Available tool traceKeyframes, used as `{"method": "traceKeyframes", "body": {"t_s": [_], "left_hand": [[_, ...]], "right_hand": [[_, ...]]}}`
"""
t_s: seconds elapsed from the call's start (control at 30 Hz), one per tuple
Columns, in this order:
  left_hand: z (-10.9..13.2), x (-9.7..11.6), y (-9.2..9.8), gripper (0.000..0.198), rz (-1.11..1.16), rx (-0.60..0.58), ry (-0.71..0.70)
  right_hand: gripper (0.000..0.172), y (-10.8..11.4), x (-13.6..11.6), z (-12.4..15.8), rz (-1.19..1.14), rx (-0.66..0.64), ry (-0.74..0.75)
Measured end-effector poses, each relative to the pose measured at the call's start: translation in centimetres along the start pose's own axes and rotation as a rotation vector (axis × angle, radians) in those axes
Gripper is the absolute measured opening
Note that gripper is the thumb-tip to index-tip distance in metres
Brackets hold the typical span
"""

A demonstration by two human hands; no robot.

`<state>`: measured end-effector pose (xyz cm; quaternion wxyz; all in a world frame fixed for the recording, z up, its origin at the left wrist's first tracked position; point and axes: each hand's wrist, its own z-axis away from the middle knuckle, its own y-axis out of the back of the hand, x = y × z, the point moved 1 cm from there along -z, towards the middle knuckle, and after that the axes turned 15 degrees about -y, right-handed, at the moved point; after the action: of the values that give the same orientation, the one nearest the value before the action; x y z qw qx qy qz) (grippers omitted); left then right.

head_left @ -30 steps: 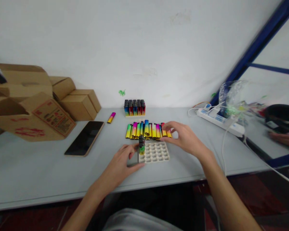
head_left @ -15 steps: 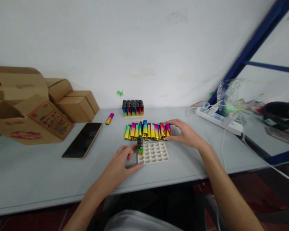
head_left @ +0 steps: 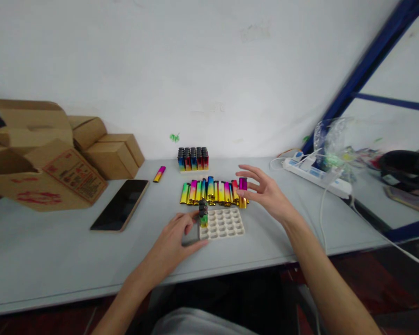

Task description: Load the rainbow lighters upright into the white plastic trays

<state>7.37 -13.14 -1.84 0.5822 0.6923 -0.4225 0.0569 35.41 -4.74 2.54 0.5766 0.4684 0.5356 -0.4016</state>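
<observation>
My right hand pinches a purple-and-gold lighter between thumb and fingers, at the right end of a pile of lighters. The pile lies in a row, shiny in green, pink, blue, red and gold. In front of it sits a white tray with rows of hollow slots. A few green lighters with black tops stand upright in its left column. My left hand grips the tray's left side, thumb at the front corner and fingers curled beside the standing lighters.
A filled tray of black-topped lighters stands by the wall. One pink-and-gold lighter lies apart, near a dark phone. Cardboard boxes fill the left. To the right are a power strip, white cables and a blue frame.
My right hand has closed on the purple-and-gold lighter at the pile's right end and tipped it more upright, slightly towards me. My left hand stays at the tray.
</observation>
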Motion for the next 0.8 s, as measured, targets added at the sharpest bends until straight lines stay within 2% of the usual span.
{"method": "traceKeyframes", "body": {"t_s": [0.07, 0.17, 0.33, 0.4, 0.63, 0.8], "left_hand": [[0.0, 0.0, 0.0, 0.038, -0.001, 0.002, -0.001], [0.0, 0.0, 0.0, 0.037, -0.001, 0.002, -0.001], [0.0, 0.0, 0.0, 0.037, -0.002, 0.001, -0.001], [0.0, 0.0, 0.0, 0.037, -0.005, 0.002, -0.004], [0.1, -0.2, -0.1, 0.039, -0.007, 0.007, -0.019], [0.2, -0.4, -0.3, 0.039, -0.014, 0.007, -0.020]], "right_hand": [[0.058, -0.4, 0.3, 0.0, -0.051, -0.022, -0.095], [0.038, -0.9, 0.5, 0.1, -0.094, -0.110, -0.181], [0.030, -1.7, -0.1, 0.6, -0.242, -0.251, -0.131], [0.030, -2.1, -0.4, 0.8, -0.296, -0.289, -0.158], [0.053, -2.9, 0.2, 0.1, -0.347, -0.176, -0.360], [0.041, -3.7, 0.5, 0.1, -0.300, -0.081, -0.431]]}}
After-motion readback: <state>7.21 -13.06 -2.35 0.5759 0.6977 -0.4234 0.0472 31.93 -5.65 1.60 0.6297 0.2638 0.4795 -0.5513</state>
